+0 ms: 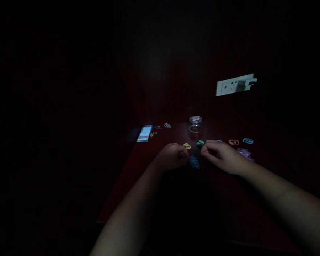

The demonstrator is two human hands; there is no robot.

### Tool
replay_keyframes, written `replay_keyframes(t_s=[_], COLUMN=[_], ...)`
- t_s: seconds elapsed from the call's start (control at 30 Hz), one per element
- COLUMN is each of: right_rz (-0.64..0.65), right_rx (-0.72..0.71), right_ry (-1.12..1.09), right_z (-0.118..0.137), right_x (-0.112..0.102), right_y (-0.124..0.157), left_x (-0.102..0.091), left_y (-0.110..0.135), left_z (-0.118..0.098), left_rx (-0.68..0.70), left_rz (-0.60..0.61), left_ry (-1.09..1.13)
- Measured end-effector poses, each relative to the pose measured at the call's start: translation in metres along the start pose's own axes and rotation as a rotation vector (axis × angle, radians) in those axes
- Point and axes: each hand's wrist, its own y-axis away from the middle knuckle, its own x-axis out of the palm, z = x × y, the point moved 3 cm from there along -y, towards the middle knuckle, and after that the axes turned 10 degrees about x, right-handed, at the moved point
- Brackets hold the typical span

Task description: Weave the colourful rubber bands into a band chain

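From the head view, the only one here, I am looking across a dark red surface (138, 169) in a very dim room, its right side fading into blackness. Both of the person's bare forearms are extending from the near edge towards the middle. The left hand (174, 156) is curling its fingers in, the tips drawing close to the thumb; I cannot tell whether it is gripping anything. Yellow loops (187, 146) are lying just beyond its knuckles, towards the far edge. The right hand (219, 155) is facing it, likewise half closed with thumb and forefinger nearly meeting, and again I cannot tell whether something is pinched there. Green loops (200, 143) are showing right by its fingertips, touching or just beside them. A blue pile (194, 162) is sitting between the two hands, around the middle of the surface, closest to the left fingertips. A purple pile (245, 154) is lying beside the right wrist, towards the right side, while orange loops (233, 142) and light-blue loops (248, 140) are resting beyond it, nearer the far edge. A clear lidded jar (195, 125) is standing near the far edge, well apart from both hands. By the far left corner, a lit phone (144, 133) is lying along the left edge, with scattered small loops (167, 125) to its right. Above the far edge, a white socket panel (230, 86) is holding a plug (247, 84) at its right end.
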Motion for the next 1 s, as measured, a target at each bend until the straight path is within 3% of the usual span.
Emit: replay_keyframes(t_s=[0.2, 0.4, 0.5, 0.7, 0.8, 1.0], right_rz=[-0.138, -0.186, -0.159, -0.155, -0.137, -0.086], right_rx=[-0.039, -0.061, -0.070, -0.052, -0.036, -0.005], right_ry=[0.021, 0.025, 0.019, 0.011, 0.013, 0.011], right_z=[0.008, 0.013, 0.014, 0.018, 0.018, 0.015], right_x=[-0.009, -0.011, -0.008, -0.003, 0.001, 0.005], right_y=[0.001, 0.003, 0.003, 0.003, 0.003, 0.004], left_x=[0.005, 0.004, -0.003, -0.011, -0.008, -0.012], left_y=[0.000, 0.001, 0.003, 0.004, 0.001, -0.015], left_z=[0.001, 0.002, 0.006, 0.054, 0.085, 0.128], left_rx=[0.100, 0.049, -0.001, -0.364, -0.510, -0.602], left_rz=[0.049, 0.065, 0.010, -0.375, -0.404, -0.356], left_ry=[-0.088, -0.040, -0.039, -0.174, -0.286, -0.389])
